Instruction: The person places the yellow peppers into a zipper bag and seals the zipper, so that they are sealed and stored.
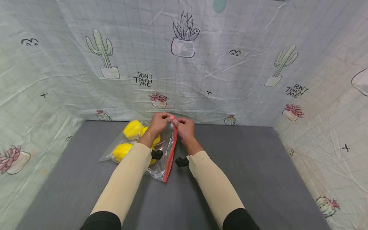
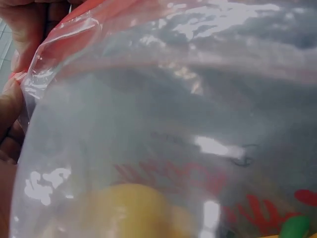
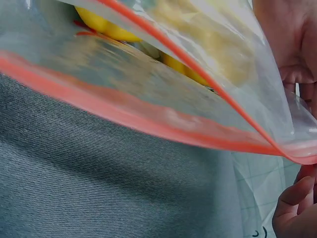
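Note:
A clear zip bag (image 1: 164, 145) with a red strip along its mouth lies on the grey surface. Inside it are several yellow bell peppers (image 1: 133, 129), partly hidden by my left forearm; a green stem (image 2: 295, 227) shows through the plastic in the left wrist view. My left hand (image 1: 159, 124) pinches the far corner of the bag's mouth between thumb and fingers. Close beside it, my right hand (image 1: 185, 128) pinches the same end of the red strip (image 3: 173, 133). In the right wrist view the strip's two edges stand apart and meet at that corner.
The grey tabletop (image 1: 238, 159) runs out on both sides of the arms. Behind it and at the sides hangs a pale cloth (image 1: 218, 73) printed with cacti. Each wrist carries a small black device (image 1: 182, 162).

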A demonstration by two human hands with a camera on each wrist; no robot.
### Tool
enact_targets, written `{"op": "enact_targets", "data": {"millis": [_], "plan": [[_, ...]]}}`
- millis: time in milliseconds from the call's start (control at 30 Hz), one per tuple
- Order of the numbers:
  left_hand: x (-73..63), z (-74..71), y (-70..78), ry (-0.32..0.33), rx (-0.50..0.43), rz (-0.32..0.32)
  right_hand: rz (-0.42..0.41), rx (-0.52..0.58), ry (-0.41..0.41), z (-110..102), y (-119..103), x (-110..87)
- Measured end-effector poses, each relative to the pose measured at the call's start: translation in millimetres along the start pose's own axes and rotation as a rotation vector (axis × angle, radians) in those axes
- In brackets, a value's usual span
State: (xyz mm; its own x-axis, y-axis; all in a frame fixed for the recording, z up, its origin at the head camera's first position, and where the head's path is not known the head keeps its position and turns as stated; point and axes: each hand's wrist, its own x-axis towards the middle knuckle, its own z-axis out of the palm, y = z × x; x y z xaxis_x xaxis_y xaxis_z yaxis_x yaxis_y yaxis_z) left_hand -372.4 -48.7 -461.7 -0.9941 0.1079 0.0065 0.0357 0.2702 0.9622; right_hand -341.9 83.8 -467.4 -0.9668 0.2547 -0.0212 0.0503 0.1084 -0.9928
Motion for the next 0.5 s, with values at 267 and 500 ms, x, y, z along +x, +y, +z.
{"op": "enact_targets", "data": {"millis": [267,500], "plan": [[0.5,0.5,-3.2,0.043,-0.054,-0.033,0.019,-0.011,0.016,2.2,5.6,-2.6],[1.7,0.3,-4.9,0.061,-0.067,-0.031,0.021,-0.038,0.018,1.1,7.4,-3.6]]}}
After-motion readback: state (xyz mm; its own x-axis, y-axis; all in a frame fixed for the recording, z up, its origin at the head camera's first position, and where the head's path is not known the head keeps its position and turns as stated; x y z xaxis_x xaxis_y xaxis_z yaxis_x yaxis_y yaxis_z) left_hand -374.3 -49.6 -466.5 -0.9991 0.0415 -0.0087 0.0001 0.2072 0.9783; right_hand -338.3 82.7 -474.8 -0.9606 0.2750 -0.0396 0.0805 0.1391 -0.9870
